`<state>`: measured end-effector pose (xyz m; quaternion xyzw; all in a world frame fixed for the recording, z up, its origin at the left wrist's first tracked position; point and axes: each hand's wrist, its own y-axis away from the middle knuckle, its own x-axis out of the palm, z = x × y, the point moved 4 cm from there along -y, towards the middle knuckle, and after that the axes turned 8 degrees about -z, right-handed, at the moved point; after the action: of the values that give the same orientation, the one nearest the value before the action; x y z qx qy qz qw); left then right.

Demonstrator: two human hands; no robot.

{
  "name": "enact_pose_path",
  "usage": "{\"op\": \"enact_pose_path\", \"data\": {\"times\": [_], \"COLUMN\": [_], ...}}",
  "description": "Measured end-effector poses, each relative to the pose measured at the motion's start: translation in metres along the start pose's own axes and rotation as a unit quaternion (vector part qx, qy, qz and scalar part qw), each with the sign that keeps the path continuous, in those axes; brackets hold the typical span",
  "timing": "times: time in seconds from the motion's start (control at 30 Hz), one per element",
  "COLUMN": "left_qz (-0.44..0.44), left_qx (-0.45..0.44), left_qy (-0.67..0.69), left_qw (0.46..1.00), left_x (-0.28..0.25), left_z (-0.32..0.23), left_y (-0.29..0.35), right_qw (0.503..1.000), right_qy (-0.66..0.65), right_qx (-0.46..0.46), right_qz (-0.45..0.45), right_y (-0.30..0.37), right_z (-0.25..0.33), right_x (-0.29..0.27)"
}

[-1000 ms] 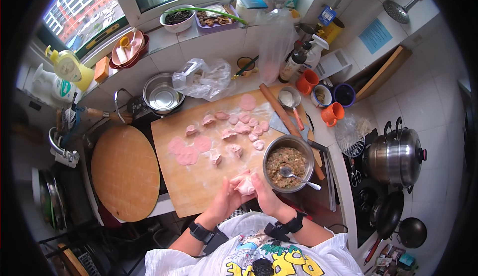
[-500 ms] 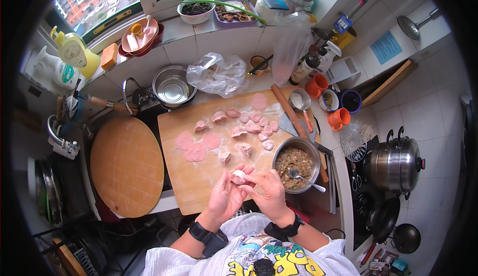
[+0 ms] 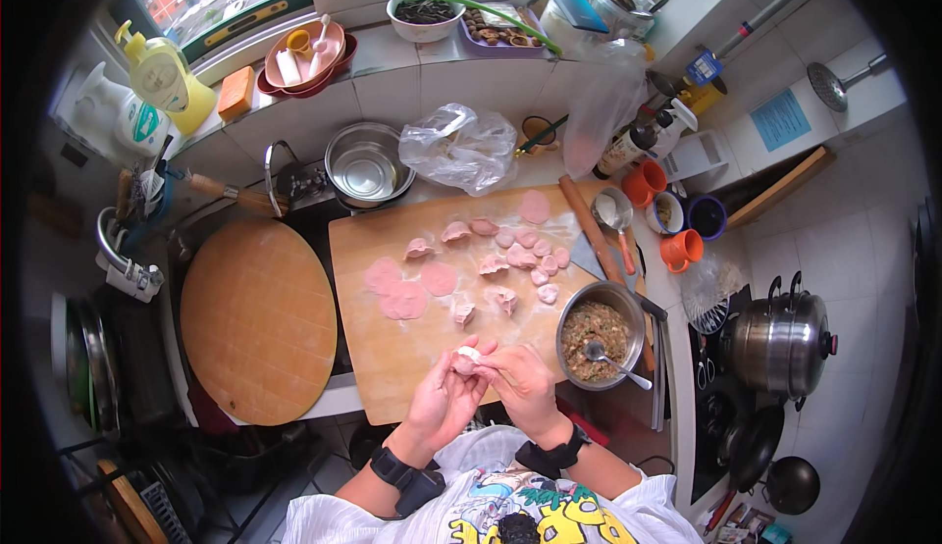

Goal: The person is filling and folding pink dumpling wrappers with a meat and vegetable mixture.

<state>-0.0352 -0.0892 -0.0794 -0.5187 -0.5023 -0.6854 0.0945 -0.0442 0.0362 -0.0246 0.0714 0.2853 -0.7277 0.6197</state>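
Note:
Above the near edge of the wooden board [image 3: 392, 377], both my hands are closed on one small pink dumpling [image 3: 465, 360]. My left hand [image 3: 442, 395] cradles it in curled fingers, palm up. The thumb and fingers of my right hand [image 3: 525, 385] pinch its edge, hiding part of it. Beyond them on the board stand several folded pink dumplings [image 3: 493, 264]. Flat round wrappers [image 3: 402, 301] lie to the left, and small dough pieces [image 3: 548, 294] to the right. Just right of my right hand is a metal bowl of minced filling [image 3: 587, 323] with a spoon [image 3: 620, 365] in it.
A rolling pin [image 3: 592, 230] and a small flour scoop [image 3: 612, 208] lie at the board's right side. A round wooden board [image 3: 257, 323] covers the left. Behind are a steel basin [image 3: 365, 166] and a plastic bag [image 3: 458, 147]. A steamer pot [image 3: 780, 343] stands far right.
The whole scene has shifted a little to the right in the picture as my head moved. Both hands still hold the dumpling, and the right fingers have shifted slightly along its edge.

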Motion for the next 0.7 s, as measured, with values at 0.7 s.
{"op": "enact_pose_path", "data": {"times": [0.7], "left_qz": [-0.188], "left_qx": [0.276], "left_qy": [-0.353], "left_qw": [0.874], "left_x": [-0.094], "left_z": [-0.128], "left_y": [-0.002], "right_qw": [0.958], "right_qy": [0.194], "right_qx": [0.178], "right_qz": [0.116], "right_y": [-0.082], "right_z": [-0.155], "right_x": [0.151]}}
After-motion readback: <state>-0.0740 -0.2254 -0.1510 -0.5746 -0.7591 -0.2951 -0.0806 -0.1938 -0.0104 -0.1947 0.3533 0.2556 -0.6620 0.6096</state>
